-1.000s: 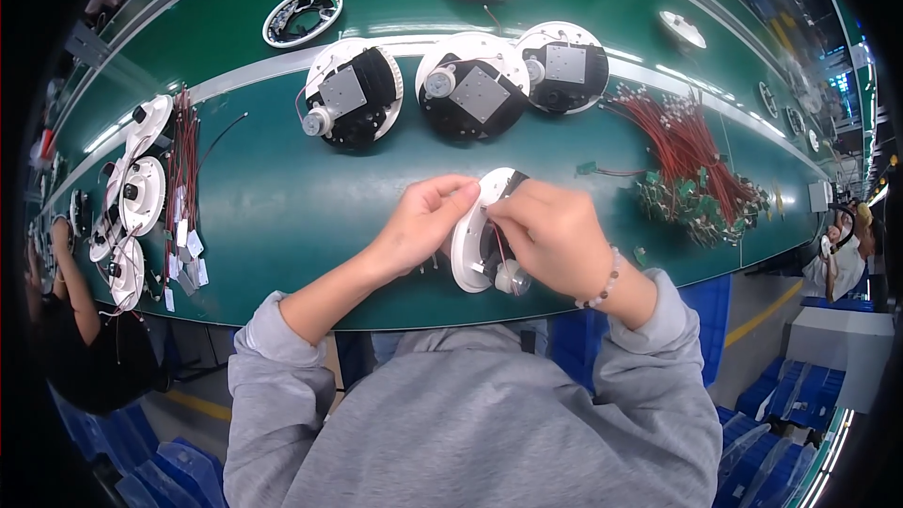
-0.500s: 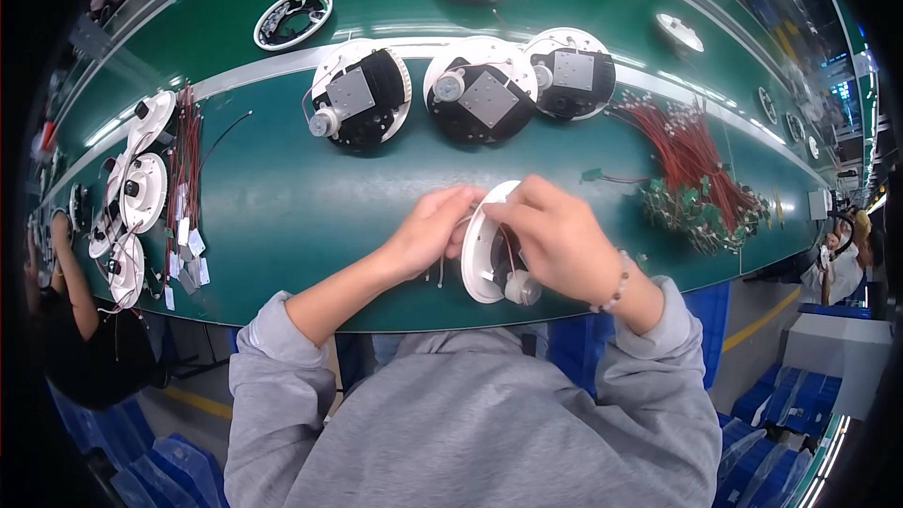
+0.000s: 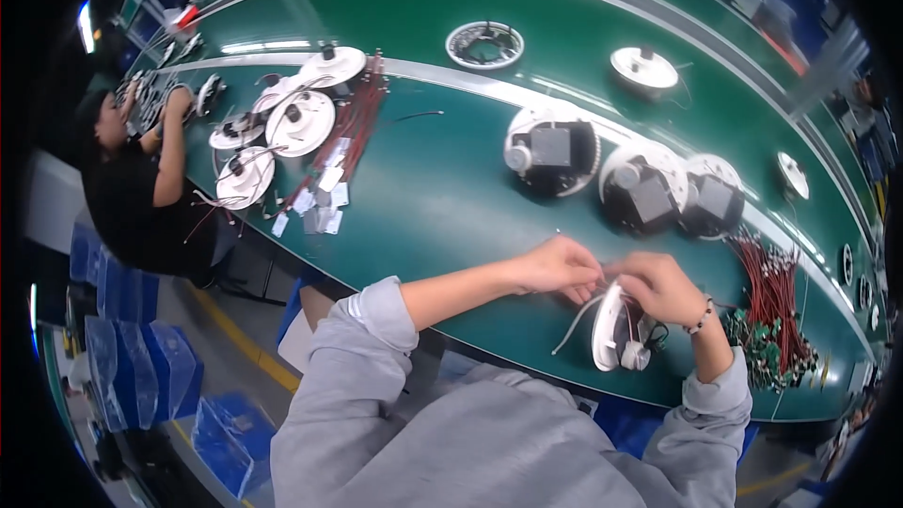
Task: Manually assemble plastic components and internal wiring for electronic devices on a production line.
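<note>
The green table is the biggest thing before me, and a co-worker in black sits at its far left end. Close to my edge of it, a white disc unit stands on its rim, slightly tilted, its long axis running away from me. My right hand is nearer and grips its far end; the rest of the unit reaches back from there toward me. My left hand is just left of that far end, fingers drawn together, but blur keeps me from telling whether they pinch anything. A thin white lead hangs off the unit's left side.

Around this I count two bundles of red wires: one at left, one at right ending in a cluster of green boards. Three black-and-white motor units, left, middle and right, lie in a row beyond my hands, each with one grey plate. One open ring and one domed white disc sit on the far strip. Five white discs crowd together at left. Smaller again are one loose dark wire and one beaded bracelet on my right wrist.
</note>
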Demonstrator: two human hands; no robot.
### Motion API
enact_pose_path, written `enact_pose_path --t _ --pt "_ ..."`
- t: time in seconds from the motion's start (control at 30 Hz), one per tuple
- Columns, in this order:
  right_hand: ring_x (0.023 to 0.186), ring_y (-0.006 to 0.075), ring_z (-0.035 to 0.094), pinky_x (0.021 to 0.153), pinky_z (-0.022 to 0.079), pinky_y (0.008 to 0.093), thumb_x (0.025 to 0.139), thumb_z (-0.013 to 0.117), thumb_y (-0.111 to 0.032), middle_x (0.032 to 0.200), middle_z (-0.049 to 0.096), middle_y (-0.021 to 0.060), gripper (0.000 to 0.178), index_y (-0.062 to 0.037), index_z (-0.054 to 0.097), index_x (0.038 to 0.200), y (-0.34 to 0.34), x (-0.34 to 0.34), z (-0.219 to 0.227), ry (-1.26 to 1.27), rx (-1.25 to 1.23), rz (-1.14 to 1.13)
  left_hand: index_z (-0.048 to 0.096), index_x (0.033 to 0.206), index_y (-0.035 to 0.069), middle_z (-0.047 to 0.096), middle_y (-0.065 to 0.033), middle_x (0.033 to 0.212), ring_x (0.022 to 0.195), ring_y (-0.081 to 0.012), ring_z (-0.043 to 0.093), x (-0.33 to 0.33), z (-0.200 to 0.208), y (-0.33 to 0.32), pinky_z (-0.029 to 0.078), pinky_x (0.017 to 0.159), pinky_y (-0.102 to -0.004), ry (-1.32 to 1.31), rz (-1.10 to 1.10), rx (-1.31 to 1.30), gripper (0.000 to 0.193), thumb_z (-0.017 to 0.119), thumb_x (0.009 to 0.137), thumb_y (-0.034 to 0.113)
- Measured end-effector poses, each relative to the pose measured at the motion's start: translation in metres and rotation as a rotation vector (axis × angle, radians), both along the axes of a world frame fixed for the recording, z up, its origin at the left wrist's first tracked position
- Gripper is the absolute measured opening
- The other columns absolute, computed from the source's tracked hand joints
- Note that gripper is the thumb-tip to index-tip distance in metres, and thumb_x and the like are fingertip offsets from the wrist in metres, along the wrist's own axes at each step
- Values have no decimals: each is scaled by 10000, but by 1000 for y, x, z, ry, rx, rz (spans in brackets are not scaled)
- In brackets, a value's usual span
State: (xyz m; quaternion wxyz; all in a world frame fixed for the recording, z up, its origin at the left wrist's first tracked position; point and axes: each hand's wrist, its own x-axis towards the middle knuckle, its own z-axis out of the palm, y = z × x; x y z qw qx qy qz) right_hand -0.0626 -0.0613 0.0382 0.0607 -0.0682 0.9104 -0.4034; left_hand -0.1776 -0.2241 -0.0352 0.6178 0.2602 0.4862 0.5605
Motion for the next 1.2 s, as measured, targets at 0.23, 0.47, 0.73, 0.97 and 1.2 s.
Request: enact_pose_path --t 0.23,0.47,0.73,0.97,1.2 --pt "630 120 498 575 408 240 791 545 -89 697 567 62 167 11 634 890 32 -4 -7 -287 -343 79 581 928 -62 612 -121 789 679 -153 614 -62 11 -81 527 619 -248 336 442 -147 186 537 835 92" --pt "821 137 529 732 423 249 826 514 -75 934 604 94 189 28 618 946 21 -3 -24 -290 -552 26 529 1086 -4 593 -77 655 519 -91 566 -43 48 -105 453 455 -227 971 594 -518 258 470 842 55" --pt "771 57 518 704 425 194 835 511 -39 805 555 4 255 11 486 1083 6 5 -39 -295 -747 -247 405 1207 14 548 -121 1057 943 -218 535 14 26 -2 391 857 -307 1167 230 431 424 465 792 78" --pt "793 83 527 711 437 211 802 535 23 858 548 32 251 -4 454 1039 -4 32 -43 -175 -788 -437 576 952 22 571 -169 663 546 -210 560 30 20 -18 424 534 -300 901 76 193 212 482 825 164" --pt "974 166 497 851 387 272 829 415 16 1068 516 114 225 17 494 1039 -56 18 -20 -38 -611 -291 630 809 5 579 -116 603 536 -107 537 -17 73 -104 411 506 -270 669 -56 155 179 653 727 162"
